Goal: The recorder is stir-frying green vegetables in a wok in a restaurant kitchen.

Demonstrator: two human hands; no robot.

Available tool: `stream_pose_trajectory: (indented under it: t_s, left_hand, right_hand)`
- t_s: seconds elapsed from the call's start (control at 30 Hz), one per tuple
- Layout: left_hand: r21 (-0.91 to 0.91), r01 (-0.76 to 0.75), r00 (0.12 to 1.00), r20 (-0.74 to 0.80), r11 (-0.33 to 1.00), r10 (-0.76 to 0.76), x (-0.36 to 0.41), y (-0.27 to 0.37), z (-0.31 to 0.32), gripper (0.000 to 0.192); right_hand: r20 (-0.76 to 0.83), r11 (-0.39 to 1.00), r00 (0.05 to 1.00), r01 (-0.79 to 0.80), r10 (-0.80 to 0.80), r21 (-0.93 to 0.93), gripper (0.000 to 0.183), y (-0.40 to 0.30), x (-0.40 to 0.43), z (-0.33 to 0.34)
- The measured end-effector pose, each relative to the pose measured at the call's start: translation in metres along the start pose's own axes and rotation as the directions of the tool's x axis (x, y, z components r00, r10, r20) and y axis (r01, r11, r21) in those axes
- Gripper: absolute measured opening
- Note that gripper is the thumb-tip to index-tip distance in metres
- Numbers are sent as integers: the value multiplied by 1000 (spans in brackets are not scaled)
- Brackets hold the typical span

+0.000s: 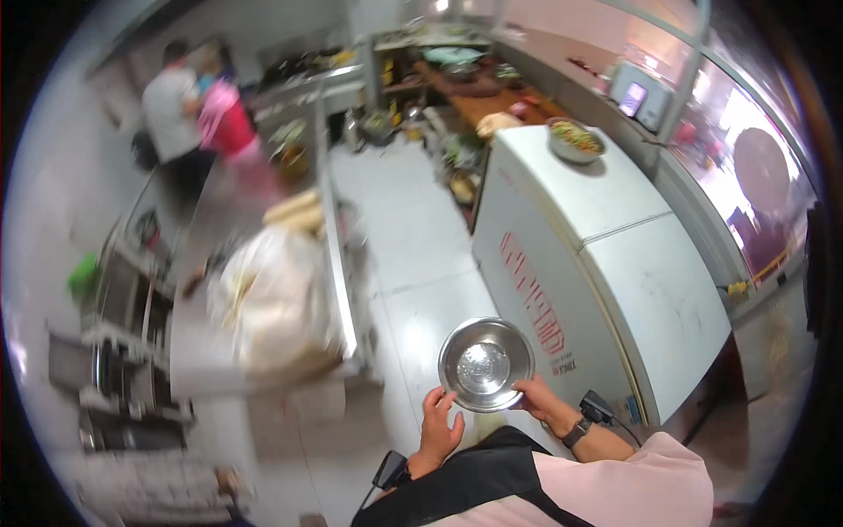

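A shiny stainless steel bowl is held out in front of my body, over the tiled floor. My right hand grips its near right rim, thumb over the edge. By the lower left rim is my left hand, its fingers apart and the palm turned up; its fingertips are near the rim, and I cannot tell whether they touch. No food shows inside the bowl. Each wrist wears a strapped black device.
A white chest freezer to the right bears a bowl of chopped food. Left, a worktable carries a large plastic bag. Two people stand at the far left. Pale floor tiles run between freezer and table.
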State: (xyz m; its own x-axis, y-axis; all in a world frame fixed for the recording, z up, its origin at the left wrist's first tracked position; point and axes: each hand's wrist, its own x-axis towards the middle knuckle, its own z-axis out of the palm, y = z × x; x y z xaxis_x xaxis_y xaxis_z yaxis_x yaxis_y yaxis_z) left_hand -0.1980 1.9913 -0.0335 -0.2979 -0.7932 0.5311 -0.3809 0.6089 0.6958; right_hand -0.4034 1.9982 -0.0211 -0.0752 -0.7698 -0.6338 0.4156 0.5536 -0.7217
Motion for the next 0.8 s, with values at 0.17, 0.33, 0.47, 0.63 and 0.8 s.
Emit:
stream_pose_trajectory:
  t_s: [0.17,0.33,0.47,0.63,0.8]
  left_hand:
    - [-398,522,827,22,755,-561,108,-64,85,12]
    - [-716,583,641,116,384,-758,230,-83,126,17]
    - [-751,536,592,9,386,-806,309,-150,144,13]
    - [-737,534,606,-8,414,-796,440,-236,146,15]
    - [-796,493,688,110,351,-717,594,-299,149,23]
  right_hand:
    - [-34,989,990,137,-139,-60,47,-127,78,-39]
    - [86,990,988,135,-131,-41,45,-229,166,-5]
    - [196,994,974,109,-112,26,47,-284,260,25]
    - [100,975,972,202,-211,93,48,-377,353,53]
    - [-10,962,965,262,-262,77,51,-474,442,71]
